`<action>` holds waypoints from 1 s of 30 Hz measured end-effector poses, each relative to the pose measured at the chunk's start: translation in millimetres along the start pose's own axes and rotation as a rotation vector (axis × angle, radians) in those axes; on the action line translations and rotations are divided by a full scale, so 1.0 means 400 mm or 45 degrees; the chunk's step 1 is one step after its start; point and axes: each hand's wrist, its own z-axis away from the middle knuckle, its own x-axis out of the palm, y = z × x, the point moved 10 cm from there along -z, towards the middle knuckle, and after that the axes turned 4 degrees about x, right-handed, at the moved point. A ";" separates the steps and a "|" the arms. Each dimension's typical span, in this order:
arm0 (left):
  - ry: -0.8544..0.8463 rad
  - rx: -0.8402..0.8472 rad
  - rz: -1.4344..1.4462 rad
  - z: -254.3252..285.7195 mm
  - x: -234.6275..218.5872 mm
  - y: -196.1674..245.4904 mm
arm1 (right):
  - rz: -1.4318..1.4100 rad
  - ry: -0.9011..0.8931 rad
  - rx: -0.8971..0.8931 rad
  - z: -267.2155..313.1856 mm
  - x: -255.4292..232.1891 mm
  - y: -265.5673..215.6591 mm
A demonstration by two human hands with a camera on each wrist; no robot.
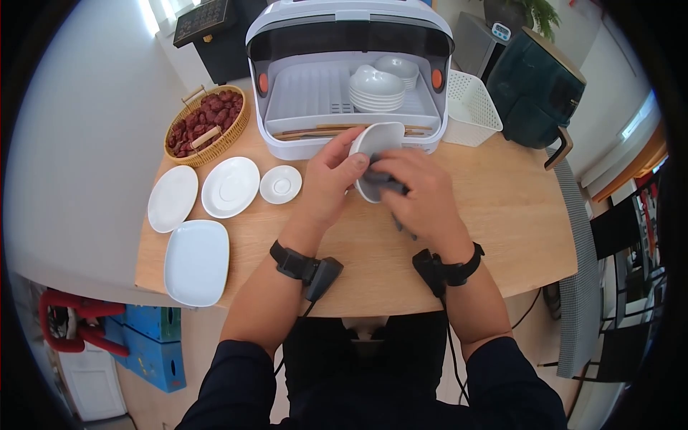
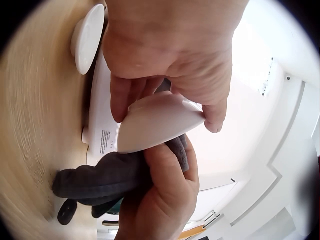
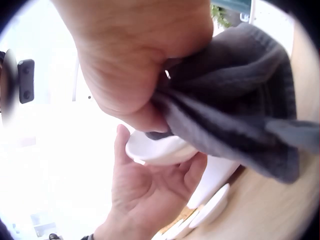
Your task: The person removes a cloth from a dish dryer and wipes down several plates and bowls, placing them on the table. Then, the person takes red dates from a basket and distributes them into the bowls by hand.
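The bowl (image 1: 380, 135) is held up above the table (image 1: 494, 222), tilted, in front of the rack (image 1: 301, 87). It sits between the thumb and the other fingers of the left hand (image 1: 326, 183), which are clamped on it from opposite sides, the palm near its outside. The right hand (image 1: 424, 192) has its fingers curled round the cloth (image 2: 95, 177), holding a bunched part against the inner side of the bowl while the rest hangs loose from the hand. Four plates (image 1: 196, 264) lie on the table to the left of the hands, near the basket (image 1: 244, 123) of dark red fruit. Stacked bowls (image 1: 377, 89) stand in the rack.
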 end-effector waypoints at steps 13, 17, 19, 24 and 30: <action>0.189 0.121 0.129 -0.017 -0.069 0.083 | -1.267 -0.045 0.901 0.057 0.019 0.174; 0.262 0.174 0.171 -0.010 -0.084 0.128 | -1.356 0.193 0.971 0.049 0.011 0.253; 0.308 0.149 0.221 0.018 -0.078 0.139 | -1.416 0.186 1.007 0.051 0.010 0.262; 0.363 0.041 0.199 0.091 -0.081 0.127 | -1.613 0.032 1.087 0.061 0.067 0.245; 0.387 -0.044 0.068 0.090 -0.051 0.082 | -1.458 -0.527 1.265 0.104 0.146 0.161</action>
